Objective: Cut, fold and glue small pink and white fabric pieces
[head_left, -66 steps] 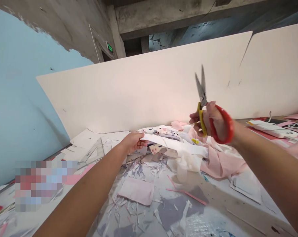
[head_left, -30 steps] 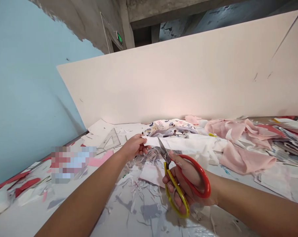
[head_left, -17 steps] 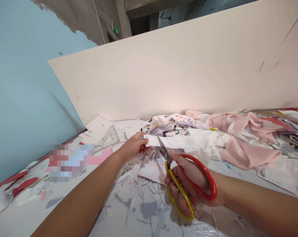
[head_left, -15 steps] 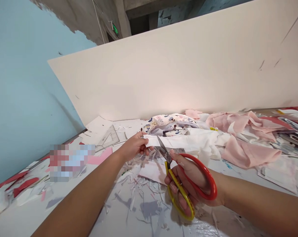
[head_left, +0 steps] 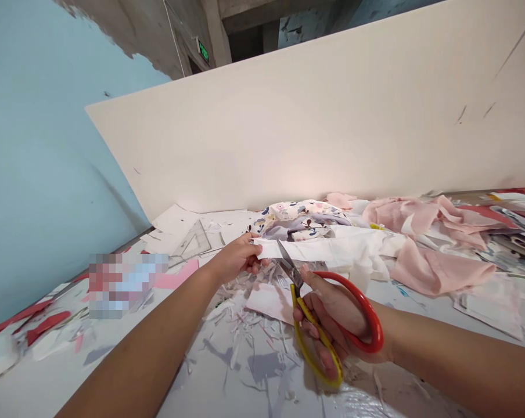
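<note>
One white strip of fabric (head_left: 327, 251) stretches across the middle of the cluttered table (head_left: 49, 377), its near end pinched in the left hand (head_left: 238, 258), fingers closed on it. Just beside that grip, the scissors (head_left: 319, 307) meet the strip's lower edge, blades parted around it and pointing away from the person. The right hand (head_left: 336, 316) is wrapped through the red and yellow handles, holding them firmly. Beneath both lies a litter of paper scraps (head_left: 249, 342). Behind the strip sits floral cloth (head_left: 297, 217), with pink fabric (head_left: 437, 270) to its right. A clear set square (head_left: 193, 241) rests left of the hand, near the pale board (head_left: 315, 133) standing along the table's back
</note>
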Demonstrator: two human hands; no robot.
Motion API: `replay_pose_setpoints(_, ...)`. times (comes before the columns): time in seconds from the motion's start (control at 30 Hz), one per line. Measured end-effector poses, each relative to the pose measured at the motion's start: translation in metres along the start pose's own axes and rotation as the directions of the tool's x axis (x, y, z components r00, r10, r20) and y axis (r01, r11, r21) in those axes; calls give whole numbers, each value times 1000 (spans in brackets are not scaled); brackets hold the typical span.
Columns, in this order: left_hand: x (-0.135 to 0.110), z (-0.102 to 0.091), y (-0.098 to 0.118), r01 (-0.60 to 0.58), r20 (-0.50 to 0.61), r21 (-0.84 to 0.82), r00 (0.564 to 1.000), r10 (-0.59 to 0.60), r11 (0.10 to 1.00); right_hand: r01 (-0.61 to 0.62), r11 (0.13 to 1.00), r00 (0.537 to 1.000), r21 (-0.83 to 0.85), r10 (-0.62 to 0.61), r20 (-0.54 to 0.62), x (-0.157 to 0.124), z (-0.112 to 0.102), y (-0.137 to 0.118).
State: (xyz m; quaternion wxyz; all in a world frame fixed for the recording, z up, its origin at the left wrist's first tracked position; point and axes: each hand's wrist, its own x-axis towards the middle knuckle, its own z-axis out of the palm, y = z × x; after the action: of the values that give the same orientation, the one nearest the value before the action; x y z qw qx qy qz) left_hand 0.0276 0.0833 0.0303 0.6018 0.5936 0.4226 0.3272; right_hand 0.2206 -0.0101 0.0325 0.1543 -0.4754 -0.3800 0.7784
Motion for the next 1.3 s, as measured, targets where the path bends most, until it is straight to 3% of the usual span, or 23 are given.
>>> replay_pose_setpoints(0.53, -5, 3, 7, 7, -6, 15, 1000, -6, 1000, -19, 1000, 1000, 5, 19, -13, -2, 0, -1)
replay_pose_setpoints(1.0, 0, -2, 0, -1, -10, 19, 1000, 1, 1000, 71, 997, 997, 37, -72, 18, 13, -7, 8)
replay_pose_setpoints(1.3, 0, -7, -3, 9, -53, 32, 999, -8, 999, 92, 995, 995, 41, -91, -36, 10, -3, 12)
